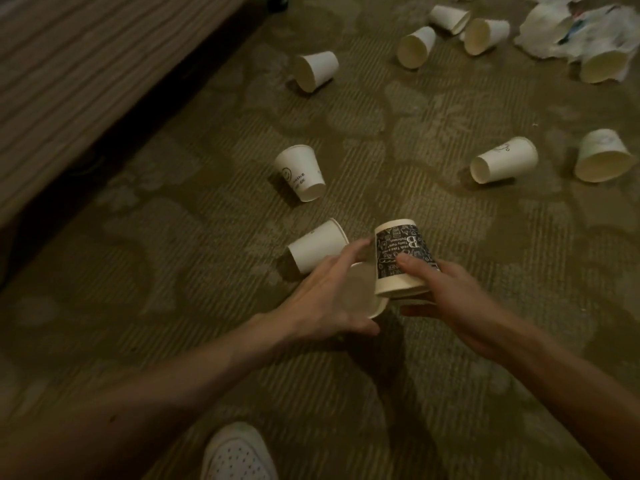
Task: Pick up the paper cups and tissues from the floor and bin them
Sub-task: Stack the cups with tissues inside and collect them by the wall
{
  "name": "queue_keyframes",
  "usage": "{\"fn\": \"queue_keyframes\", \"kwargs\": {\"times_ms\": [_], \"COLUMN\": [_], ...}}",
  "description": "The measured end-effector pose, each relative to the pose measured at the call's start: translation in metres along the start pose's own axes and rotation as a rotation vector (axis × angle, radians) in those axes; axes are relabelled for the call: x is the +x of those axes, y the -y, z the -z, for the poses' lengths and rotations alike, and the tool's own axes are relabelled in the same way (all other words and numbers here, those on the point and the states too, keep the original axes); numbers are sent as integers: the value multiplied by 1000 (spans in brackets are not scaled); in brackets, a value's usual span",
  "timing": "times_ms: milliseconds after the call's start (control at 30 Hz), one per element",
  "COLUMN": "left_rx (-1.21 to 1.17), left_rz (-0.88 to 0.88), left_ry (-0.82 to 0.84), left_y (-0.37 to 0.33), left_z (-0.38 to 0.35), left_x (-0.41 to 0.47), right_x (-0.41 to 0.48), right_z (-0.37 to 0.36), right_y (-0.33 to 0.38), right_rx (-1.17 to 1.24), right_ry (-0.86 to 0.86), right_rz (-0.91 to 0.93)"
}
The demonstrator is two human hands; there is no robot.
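My right hand (446,299) grips a black-printed paper cup (398,258), held upside down above the carpet. My left hand (329,292) holds a plain white cup (363,289) whose mouth faces me, right against the black cup's rim. Another white cup (317,249) lies on its side just beyond my left fingers. Several more white cups lie scattered: one with a small logo (300,172), one further back (316,71), two at the right (504,160) (604,155), others at the far right top (415,47). Crumpled tissues (571,29) lie at the top right.
A striped bed or sofa base (86,81) runs along the left, with a dark gap beneath it. My white shoe (239,452) is at the bottom centre. Patterned carpet (207,341) covers the floor. No bin is in view.
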State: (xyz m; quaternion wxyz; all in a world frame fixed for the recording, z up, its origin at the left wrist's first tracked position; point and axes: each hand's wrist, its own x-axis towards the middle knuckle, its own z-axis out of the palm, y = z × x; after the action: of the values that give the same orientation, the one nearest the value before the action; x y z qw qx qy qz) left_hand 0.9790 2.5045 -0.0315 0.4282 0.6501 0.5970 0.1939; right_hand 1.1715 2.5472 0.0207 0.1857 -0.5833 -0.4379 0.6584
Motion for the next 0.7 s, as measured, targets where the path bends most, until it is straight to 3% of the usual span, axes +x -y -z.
{"fn": "queue_keyframes", "kwargs": {"times_ms": [200,500,700], "left_rx": [30,-860,-1141], "left_rz": [8,451,507], "left_ry": [-57,-325,-425], "left_y": [8,21,49], "left_z": [4,26,35], "left_x": [-6,-47,-42], "right_x": [3,20,46], "right_z": [-5,-14,-31], "right_y": [4,37,39], "right_rx": [-42,-172,-211], "right_ry": [33,77,105], "right_rz": [2,75,30]}}
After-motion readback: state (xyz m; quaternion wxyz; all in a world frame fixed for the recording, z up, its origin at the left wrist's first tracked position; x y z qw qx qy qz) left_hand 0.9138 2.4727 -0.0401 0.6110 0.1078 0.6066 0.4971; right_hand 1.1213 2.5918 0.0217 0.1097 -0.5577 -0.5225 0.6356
